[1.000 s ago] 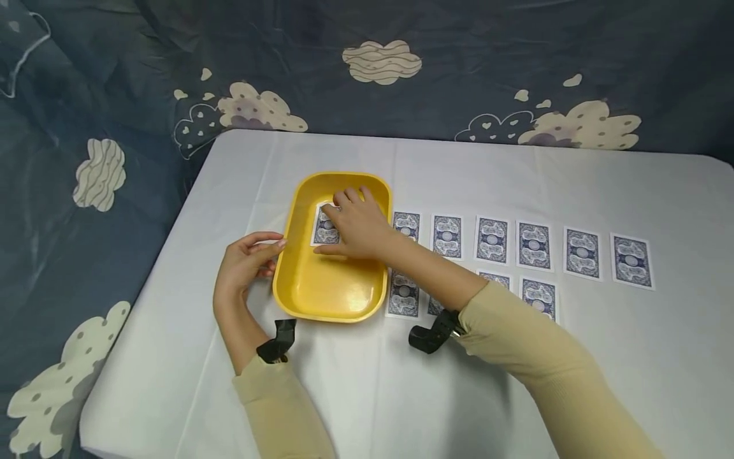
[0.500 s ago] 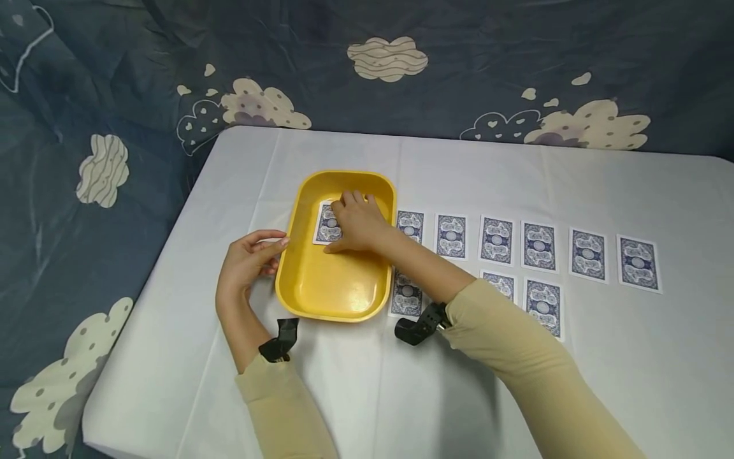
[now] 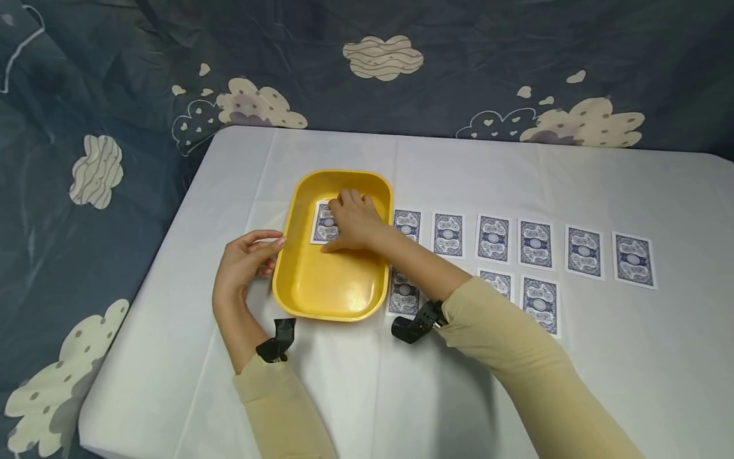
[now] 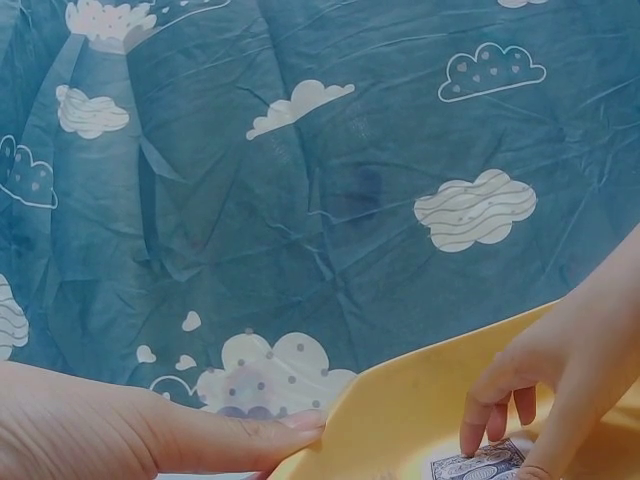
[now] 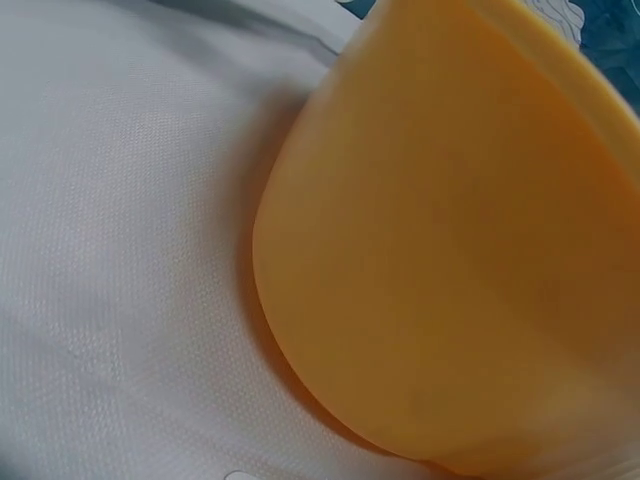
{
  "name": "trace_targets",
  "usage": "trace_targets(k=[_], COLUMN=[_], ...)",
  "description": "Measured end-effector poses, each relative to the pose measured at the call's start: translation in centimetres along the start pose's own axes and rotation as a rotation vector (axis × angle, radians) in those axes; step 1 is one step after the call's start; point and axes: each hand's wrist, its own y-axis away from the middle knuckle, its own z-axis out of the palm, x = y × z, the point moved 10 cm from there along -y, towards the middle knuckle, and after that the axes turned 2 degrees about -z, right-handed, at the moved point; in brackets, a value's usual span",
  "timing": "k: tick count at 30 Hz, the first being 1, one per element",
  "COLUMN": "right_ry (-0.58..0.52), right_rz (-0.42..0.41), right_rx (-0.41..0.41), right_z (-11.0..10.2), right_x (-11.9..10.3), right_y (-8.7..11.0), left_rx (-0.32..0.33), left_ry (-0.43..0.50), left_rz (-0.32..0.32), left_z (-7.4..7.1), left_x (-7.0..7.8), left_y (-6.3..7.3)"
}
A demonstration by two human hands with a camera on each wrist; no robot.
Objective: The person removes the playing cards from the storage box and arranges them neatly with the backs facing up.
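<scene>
A yellow plastic tray (image 3: 332, 299) rests on the white-covered table. Blue-backed playing cards (image 3: 325, 224) lie face down inside it; how many overlap there is hidden. Reaching into the tray, my right hand (image 3: 358, 223) has its fingers bent down over a card, with fingertips and thumb about it in the left wrist view. My left hand (image 3: 242, 264) pinches the tray's left rim, its thumb (image 4: 250, 435) lying against the yellow edge. The right wrist view holds mostly the tray's outer wall (image 5: 440, 250); my right hand is out of sight there.
To the tray's right, face-down cards stand in two rows: a far row out to the rightmost card (image 3: 633, 260), and a shorter near row with a card (image 3: 539, 304) at its end. My right forearm covers part of them. Dark cloud-patterned cloth (image 3: 447, 76) hangs behind.
My right hand's fingers have drawn closer together over the card in the tray, and its wrist has shifted slightly left. My left hand keeps its place on the rim.
</scene>
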Motion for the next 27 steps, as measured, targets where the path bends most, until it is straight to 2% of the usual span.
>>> trace_targets(k=[13, 27], right_ry=[0.011, -0.003], right_rz=[-0.032, -0.023], right_rx=[-0.011, -0.011], right_z=[0.01, 0.16], right_x=[-0.37, -0.24], right_y=[0.01, -0.11], left_rx=[0.003, -0.005], left_ry=[0.004, 0.023], left_rz=[-0.006, 0.0], left_z=[-0.05, -0.04], left_x=[0.0, 0.03], left_y=[0.03, 0.09])
